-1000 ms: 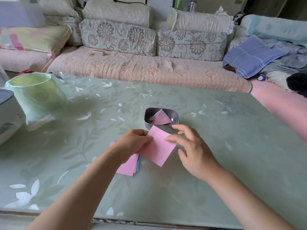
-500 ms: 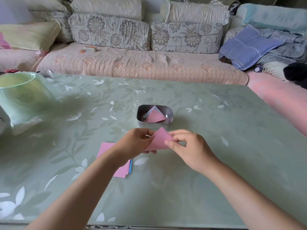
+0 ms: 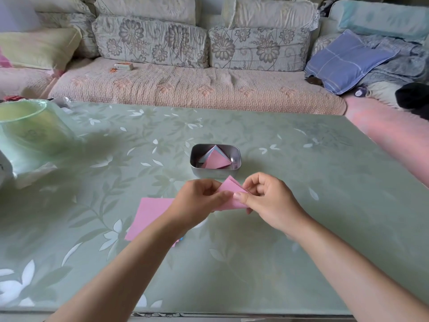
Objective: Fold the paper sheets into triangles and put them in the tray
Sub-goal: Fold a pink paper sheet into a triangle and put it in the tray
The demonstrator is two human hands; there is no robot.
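Hands [image 3: 197,202] [image 3: 270,202] pinching pink sheet [image 3: 229,186], box [image 3: 124,66] label apparently unreadable

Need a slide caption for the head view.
Left hand and right hand pinch a pink sheet near the tray holding folded triangles.

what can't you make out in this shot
Head view, pink sheet: the left hand and right hand cover its lower part; crease unclear.
Head view, paper stack: the left forearm covers its right side; sheet count unknown.
Head view, tray: the top pink triangle hides how many lie beneath.
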